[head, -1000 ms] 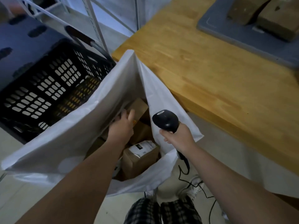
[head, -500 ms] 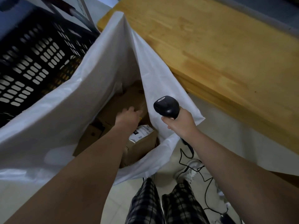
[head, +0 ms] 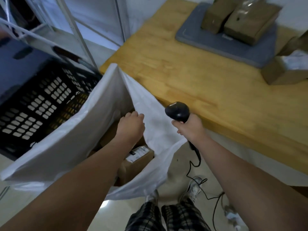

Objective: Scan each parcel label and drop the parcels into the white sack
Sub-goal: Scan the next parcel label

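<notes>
1. Fingers of the left hand (head: 131,125) curl at the mouth of the white sack (head: 58,147), and what they hold cannot be told; the right hand (head: 190,129) grips the black scanner (head: 177,111).
2. Cardboard parcel (head: 135,165) lies inside the sack, lower centre; its white label (head: 139,151) is illegible.
3. Left hand has risen from among the parcels since the earlier frame.
4. Wooden counter (head: 200,80), upper right.

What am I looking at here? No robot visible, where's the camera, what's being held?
No robot: a person works bare-handed, and the camera sits on their head, looking down at the arms. The right hand grips a black corded barcode scanner. The left hand hovers over the open white sack, fingers curled; whether it holds anything is hidden. Inside the sack lie cardboard parcels, one showing its label. More parcels wait on a grey mat on the wooden table. A black crate stands left of the sack.
</notes>
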Tool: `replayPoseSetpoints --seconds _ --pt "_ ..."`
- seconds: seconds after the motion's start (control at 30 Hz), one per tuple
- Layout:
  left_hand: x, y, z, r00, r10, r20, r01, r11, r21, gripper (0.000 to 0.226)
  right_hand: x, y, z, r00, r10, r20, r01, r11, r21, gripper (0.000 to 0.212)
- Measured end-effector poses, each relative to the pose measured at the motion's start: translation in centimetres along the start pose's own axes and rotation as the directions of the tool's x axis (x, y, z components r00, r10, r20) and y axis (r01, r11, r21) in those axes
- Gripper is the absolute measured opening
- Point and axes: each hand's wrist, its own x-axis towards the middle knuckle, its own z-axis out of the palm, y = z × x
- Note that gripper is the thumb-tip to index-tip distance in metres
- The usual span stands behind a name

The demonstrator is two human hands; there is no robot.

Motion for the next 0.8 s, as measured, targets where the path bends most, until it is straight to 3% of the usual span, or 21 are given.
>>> replayPoseSetpoints --seconds 0.23,0.5,0.8 --pt "3.8 8.2 -6.1 0.973 0.202 -0.107 -0.202 0.979 0.014 0.033 -0.6 -0.4 -9.0 0.989 -0.008 -0.151 0.019 0.997 0.074 0.014" --pt "8.6 19.4 -9.3 0.923 0.363 -0.124 -0.362 0.932 0.033 0.036 0.8 1.6 -20.9 0.954 0.055 -0.295 -0.02 0.993 0.12 0.015" --pt "15.2 35.2 -10.7 0.903 0.409 -0.13 -0.413 0.911 -0.005 0.037 3.6 6.4 -37.2 0.892 0.139 -0.43 -0.052 0.977 0.208 0.021"
